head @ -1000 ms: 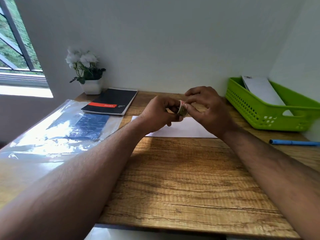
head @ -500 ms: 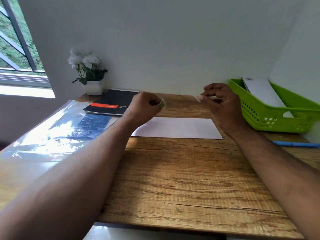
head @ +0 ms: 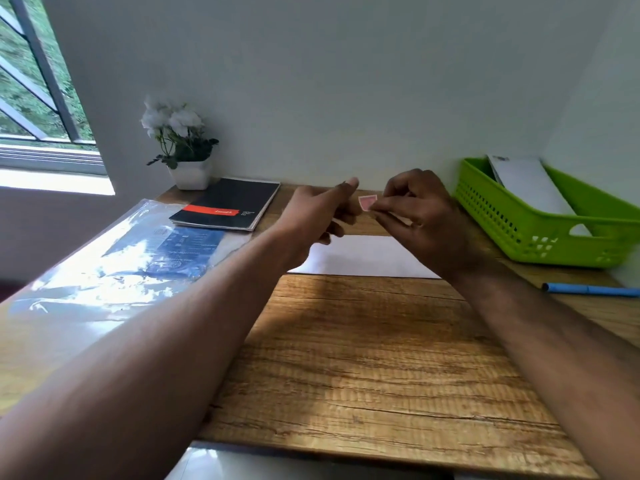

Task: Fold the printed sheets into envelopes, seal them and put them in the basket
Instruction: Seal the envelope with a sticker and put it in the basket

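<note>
A white folded sheet (head: 367, 259) lies flat on the wooden desk (head: 363, 358), far of centre. Both hands hover just above its far edge. My right hand (head: 420, 211) pinches a small pink sticker (head: 367, 202) between thumb and fingertips. My left hand (head: 317, 216) is close to the left of the sticker, thumb raised and fingers curled round a small roll that is almost entirely hidden in the palm. The green basket (head: 512, 220) stands at the right against the wall, with a white envelope (head: 526, 183) leaning inside it.
A blue pen (head: 592, 289) lies right of the sheet, near the basket. A black notebook (head: 228, 206) and a white potted plant (head: 183, 147) sit at the back left. A shiny plastic sleeve (head: 104, 271) covers the desk's left side.
The hands drew apart from the roll, the left keeping it, then came close again. My right hand now pinches a pink sticker that was not visible before.
</note>
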Demonstrator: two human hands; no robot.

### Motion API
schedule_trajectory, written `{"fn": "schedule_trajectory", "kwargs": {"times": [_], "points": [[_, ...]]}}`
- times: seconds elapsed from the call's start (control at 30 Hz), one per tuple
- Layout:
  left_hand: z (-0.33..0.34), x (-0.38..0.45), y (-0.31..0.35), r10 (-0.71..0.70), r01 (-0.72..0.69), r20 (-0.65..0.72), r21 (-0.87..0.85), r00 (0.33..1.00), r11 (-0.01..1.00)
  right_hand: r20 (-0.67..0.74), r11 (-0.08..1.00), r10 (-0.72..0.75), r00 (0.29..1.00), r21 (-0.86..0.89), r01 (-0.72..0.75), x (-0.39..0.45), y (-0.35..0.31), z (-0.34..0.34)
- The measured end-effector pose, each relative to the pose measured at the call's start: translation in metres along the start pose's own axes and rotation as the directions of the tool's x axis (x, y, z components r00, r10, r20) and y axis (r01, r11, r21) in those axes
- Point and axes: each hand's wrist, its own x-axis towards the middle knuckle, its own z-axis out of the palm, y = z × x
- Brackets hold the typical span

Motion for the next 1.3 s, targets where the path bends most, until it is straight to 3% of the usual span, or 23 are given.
{"fn": "schedule_trajectory", "kwargs": {"times": [0.1,0.3,0.4,0.57,0.63,0.73,0.93,1.1,1.23,1.3], "points": [[-0.001,0.000,-0.002,-0.007,0.009,0.030,-0.095,1.000,0.995,0.032,0.998,-0.047,0.998,-0.044,0.049,-0.002,0.002,0.005],[0.000,0.005,-0.010,0.084,-0.084,0.000,-0.032,0.996,0.996,0.063,0.998,-0.056,0.996,-0.015,0.057,-0.002,0.002,0.010],[0.002,0.006,-0.011,0.137,-0.138,-0.040,-0.027,0.990,0.990,0.083,0.970,0.142,0.986,0.188,-0.155,-0.003,0.000,0.009],[0.005,0.006,-0.013,0.254,-0.255,-0.052,0.000,0.966,0.967,0.063,0.676,0.575,0.816,0.525,-0.517,-0.003,0.011,0.002],[0.008,0.005,-0.013,0.292,-0.291,-0.034,0.022,0.956,0.956,0.128,0.558,0.622,0.772,0.620,-0.552,-0.004,0.014,0.000],[0.014,0.004,-0.014,0.327,-0.326,-0.024,0.045,0.945,0.944,0.209,0.432,0.611,0.763,0.720,-0.543,-0.003,0.011,-0.001],[0.019,0.001,-0.014,0.332,-0.329,-0.045,0.062,0.942,0.942,0.203,0.475,0.632,0.748,0.661,-0.581,0.000,0.007,-0.003],[0.025,-0.004,-0.017,0.202,-0.204,0.024,0.100,0.979,0.974,0.119,0.433,0.704,0.701,0.711,-0.555,-0.001,0.004,0.004],[0.022,-0.002,-0.015,0.137,-0.137,-0.047,0.014,0.989,0.991,0.139,0.392,0.726,0.673,0.721,-0.572,-0.001,0.001,0.011],[0.018,0.001,-0.015,0.181,-0.176,-0.073,0.071,0.981,0.982,0.175,0.382,0.734,0.657,0.693,-0.611,-0.002,0.001,0.012]]}}
